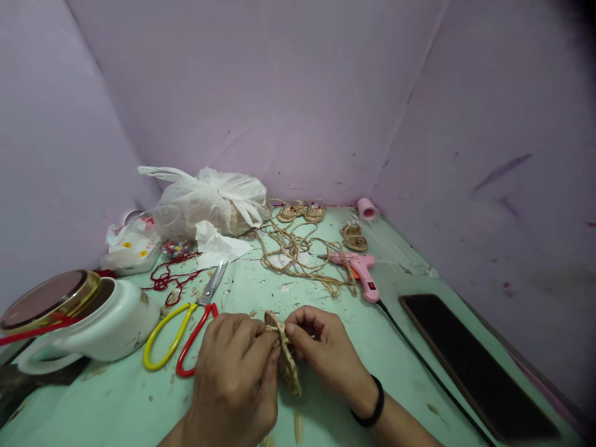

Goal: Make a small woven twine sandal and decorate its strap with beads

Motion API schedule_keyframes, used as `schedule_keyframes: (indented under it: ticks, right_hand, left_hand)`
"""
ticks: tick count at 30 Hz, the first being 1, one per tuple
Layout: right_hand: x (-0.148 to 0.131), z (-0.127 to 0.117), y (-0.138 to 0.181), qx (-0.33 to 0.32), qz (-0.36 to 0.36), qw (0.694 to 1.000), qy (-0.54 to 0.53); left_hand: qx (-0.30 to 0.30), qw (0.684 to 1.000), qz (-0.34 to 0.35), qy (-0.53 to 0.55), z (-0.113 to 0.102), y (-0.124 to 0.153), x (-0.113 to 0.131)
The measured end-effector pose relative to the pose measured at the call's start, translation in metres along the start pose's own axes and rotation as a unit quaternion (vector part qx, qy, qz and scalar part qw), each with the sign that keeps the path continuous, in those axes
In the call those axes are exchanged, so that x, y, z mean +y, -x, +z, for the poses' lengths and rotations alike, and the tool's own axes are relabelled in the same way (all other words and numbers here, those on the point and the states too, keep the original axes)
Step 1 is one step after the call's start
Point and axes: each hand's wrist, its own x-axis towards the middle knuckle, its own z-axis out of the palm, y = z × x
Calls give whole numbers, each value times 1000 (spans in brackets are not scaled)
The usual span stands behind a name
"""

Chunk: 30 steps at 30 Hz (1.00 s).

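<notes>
Both my hands meet low in the middle of the green table [382,347]. My left hand [233,379] and my right hand [326,351] are closed in a pinch on a small woven piece of jute twine [286,357] held upright between them. A black band circles my right wrist. Just left of my hands lie scissors [186,329] with one yellow and one red handle loop. A tangle of loose jute twine [298,254] lies beyond my hands, and a pink glue gun [361,273] rests to its right.
A white plastic bag [209,198] sits at the back. Red thread [170,276], beads [176,249] and a white mug with a metal lid [93,316] are at the left. A dark flat slab [470,360] lies at the right, a black cord [428,369] beside it. Purple cloth walls surround the table.
</notes>
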Motion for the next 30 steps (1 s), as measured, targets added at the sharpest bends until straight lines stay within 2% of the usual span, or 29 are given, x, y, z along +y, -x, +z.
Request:
schedule_keyframes:
  ticks: [3,10,13,16,20,23,25,27,30]
  right_hand:
    - [0,0,-1,-2,17,1000,-21]
    - [-2,0,-2,7,20,999,-41]
    - [-1,-1,-2,-7,43,996,-82]
    - [4,-3,-4,-41,97,980,-167]
    - [10,-5,-6,-61,154,956,-241]
    - [10,-5,-7,-62,171,950,-255]
    - [10,-4,-7,-62,172,950,-253]
    - [10,-3,-7,-66,166,951,-252]
    - [10,-2,-6,-81,157,949,-259]
  left_hand:
    - [5,1000,12,-19,1,-1,-1]
    - [22,999,32,18,5,-1,-4]
    - [17,999,43,19,7,-2,-5]
    - [5,999,34,23,8,-2,-5]
    - [-54,996,8,67,0,-4,-7]
    - [-67,989,-50,126,-11,-10,-20]
    - [-73,978,-144,134,-15,-15,-34]
    - [-145,946,-242,159,-15,-20,-47]
    - [-274,868,-305,281,-9,-22,-58]
